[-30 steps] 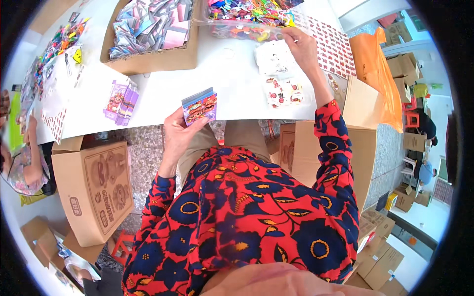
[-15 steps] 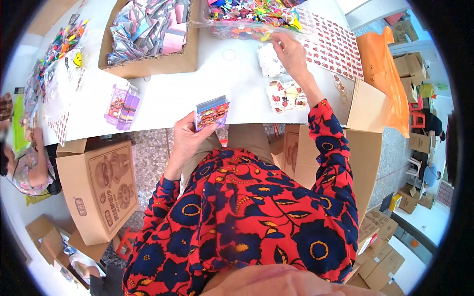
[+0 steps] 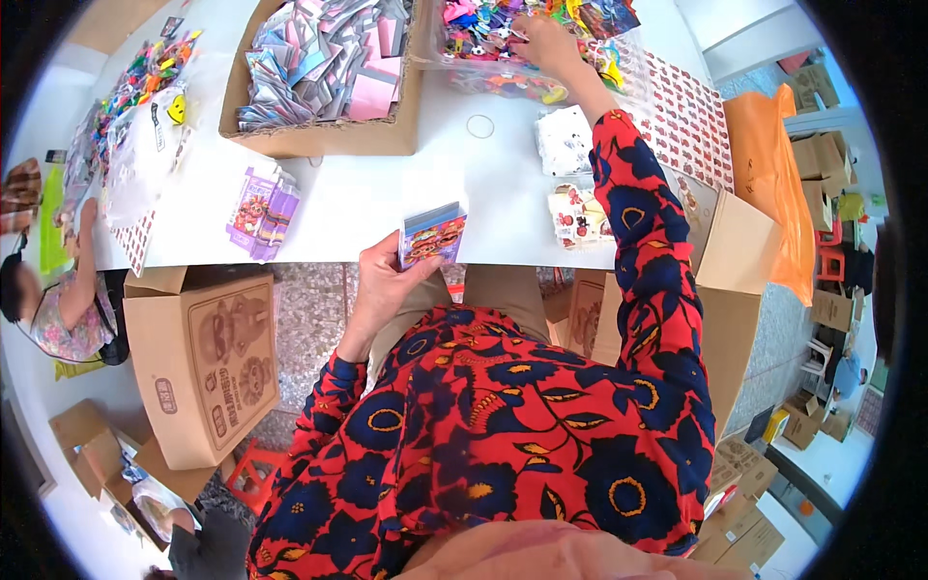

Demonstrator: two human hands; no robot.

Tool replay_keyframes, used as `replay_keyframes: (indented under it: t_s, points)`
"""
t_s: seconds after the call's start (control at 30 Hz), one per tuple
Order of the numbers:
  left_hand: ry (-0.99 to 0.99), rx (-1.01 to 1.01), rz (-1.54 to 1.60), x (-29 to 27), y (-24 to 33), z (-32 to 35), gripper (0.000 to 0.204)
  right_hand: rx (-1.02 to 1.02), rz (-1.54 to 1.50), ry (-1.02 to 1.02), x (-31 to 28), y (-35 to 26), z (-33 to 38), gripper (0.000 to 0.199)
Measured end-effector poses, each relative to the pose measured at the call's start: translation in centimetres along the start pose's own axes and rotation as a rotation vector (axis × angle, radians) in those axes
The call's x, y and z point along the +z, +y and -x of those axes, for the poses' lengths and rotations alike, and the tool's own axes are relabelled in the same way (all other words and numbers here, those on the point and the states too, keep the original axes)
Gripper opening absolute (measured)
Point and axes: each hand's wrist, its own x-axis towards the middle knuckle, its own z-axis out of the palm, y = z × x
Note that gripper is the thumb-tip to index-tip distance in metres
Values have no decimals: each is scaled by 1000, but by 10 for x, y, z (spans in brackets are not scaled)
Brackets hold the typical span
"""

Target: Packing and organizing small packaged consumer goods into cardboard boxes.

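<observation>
My left hand (image 3: 385, 280) is closed around a small purple box (image 3: 432, 237) with cartoon pictures on its front, held upright near the table's front edge. Grey-blue edges show along its top. At the far side, my right hand (image 3: 549, 46) reaches into a clear plastic bin (image 3: 447, 60) heaped with small colourful toys (image 3: 480, 27). Its fingers are bent but apart among the toys; their tips are partly hidden. By my right forearm lie a white packet (image 3: 564, 138) and a stack of printed stickers (image 3: 578, 215). Flat purple boxes (image 3: 264, 215) stand stacked to the left.
An open cardboard box (image 3: 319, 143) full of grey and pink packets stands beside the bin. Red-printed sticker sheets (image 3: 688, 121) and an orange bag (image 3: 768, 184) are at right. Large cartons (image 3: 208, 367) flank me below the table. Another person (image 3: 72, 309) works at far left.
My right hand has moved from the bin's near edge, above the white packet, farther in among the toys. My left hand still holds the purple box. The whole view has shifted slightly.
</observation>
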Motion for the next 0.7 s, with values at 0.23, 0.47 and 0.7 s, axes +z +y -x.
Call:
replay_keyframes:
  t_s: [0.23,0.47,0.7]
  points:
    - [23,-10,-5,-5,0,-1,31,151,-230,50,6,21,-15,17]
    - [-5,-8,-10,-4,-5,-4,30,316,-792,195,-17,46,-23,15]
    - [30,-39,1,-8,-8,0,30,489,-1303,201,-31,32,-44,7]
